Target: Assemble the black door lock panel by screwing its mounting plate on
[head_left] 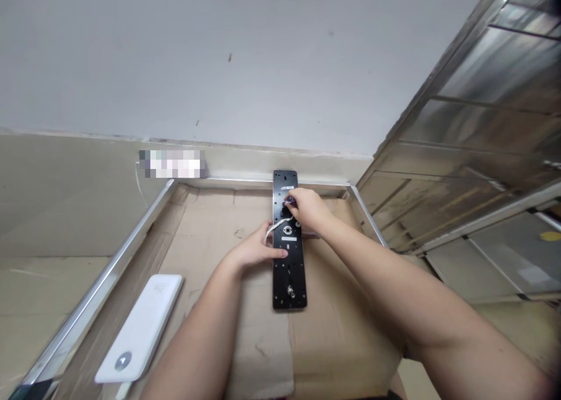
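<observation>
Head view: silver metal frame holds flattened brown cardboard; long black metal lock backplate lies mid-board, top end jutting past the far edge. White rectangular power bank sits near the left edge, not in our way. Our left hand grasps the plate's side; right hand pinches near its top. Thin white cable runs by our fingers; a tug could snag it or tip the plate.

Cardboard sheet with lock plate, power bank

This looks like a bare indoor workroom, perhaps a workshop. Cardboard covers a metal-edged table set against a plain wall.
</observation>
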{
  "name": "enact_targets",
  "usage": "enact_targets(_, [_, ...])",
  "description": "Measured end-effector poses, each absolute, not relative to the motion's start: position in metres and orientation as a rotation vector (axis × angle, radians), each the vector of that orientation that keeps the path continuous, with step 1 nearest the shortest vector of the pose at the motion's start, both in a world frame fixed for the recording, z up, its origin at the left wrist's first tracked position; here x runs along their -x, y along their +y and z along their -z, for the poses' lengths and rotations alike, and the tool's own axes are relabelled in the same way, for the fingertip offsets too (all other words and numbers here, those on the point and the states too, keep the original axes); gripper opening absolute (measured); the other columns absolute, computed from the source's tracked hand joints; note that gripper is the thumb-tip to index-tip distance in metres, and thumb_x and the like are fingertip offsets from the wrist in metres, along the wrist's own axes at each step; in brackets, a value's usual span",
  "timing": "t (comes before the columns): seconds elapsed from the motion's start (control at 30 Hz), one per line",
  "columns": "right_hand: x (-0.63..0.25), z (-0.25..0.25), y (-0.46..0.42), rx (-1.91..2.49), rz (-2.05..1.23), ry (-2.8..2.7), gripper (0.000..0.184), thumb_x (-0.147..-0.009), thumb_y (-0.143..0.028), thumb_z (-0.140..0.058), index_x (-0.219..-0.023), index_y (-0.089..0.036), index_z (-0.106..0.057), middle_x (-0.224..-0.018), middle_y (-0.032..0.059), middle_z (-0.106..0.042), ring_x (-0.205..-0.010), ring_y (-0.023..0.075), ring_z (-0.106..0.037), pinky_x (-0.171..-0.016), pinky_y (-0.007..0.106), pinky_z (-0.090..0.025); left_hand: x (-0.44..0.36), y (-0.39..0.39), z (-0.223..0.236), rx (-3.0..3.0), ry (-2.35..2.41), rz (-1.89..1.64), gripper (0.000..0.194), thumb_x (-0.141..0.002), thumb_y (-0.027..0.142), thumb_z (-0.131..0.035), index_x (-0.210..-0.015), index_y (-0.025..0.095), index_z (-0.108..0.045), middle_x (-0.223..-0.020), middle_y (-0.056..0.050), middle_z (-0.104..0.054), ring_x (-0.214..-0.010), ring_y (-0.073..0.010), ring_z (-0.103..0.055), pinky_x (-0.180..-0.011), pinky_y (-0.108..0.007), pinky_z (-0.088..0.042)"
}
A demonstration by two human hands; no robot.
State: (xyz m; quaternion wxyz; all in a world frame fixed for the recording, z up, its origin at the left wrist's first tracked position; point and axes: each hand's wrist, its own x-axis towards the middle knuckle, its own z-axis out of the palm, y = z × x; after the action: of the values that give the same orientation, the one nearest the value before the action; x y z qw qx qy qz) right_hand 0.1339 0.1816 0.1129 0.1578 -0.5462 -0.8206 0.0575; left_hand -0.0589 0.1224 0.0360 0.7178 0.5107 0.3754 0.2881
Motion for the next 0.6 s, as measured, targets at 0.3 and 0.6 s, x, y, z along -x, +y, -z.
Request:
enact_targets(0.3, [-0.132, -0.117, 0.181, 1.615, -0.186, -2.340, 0.014, -0.094, -0.025, -0.056, -0.099, -0.020, -0.068, -0.107, 0.0087, -0.074, -0.097, 0.0235, -0.068, -0.082, 0.031, -0.047, 0.059, 0.123, -0.034, -1.160, 0.837, -0.625, 0.085, -0.069, 0.032, -0.089, -0.136, 0.022, -0.038, -0.125, -0.017, -0.065, -0.101, -0.0291, -0.071, -0.074, -0.040, -0.059])
enact_targets(0.6, [-0.142, -0.117, 0.169, 1.685, -0.380, -2.186, 0.021, -0.090, -0.026, -0.061, -0.109, -0.020, -0.068, -0.117, 0.0119, -0.068, -0.109, 0.0247, -0.064, -0.097, 0.036, -0.047, 0.055, 0.125, -0.029, -1.097, 0.846, -0.690, 0.076, -0.069, 0.034, -0.089, -0.130, 0.021, -0.046, -0.120, -0.014, -0.067, -0.098, -0.0244, -0.071, -0.072, -0.032, -0.058])
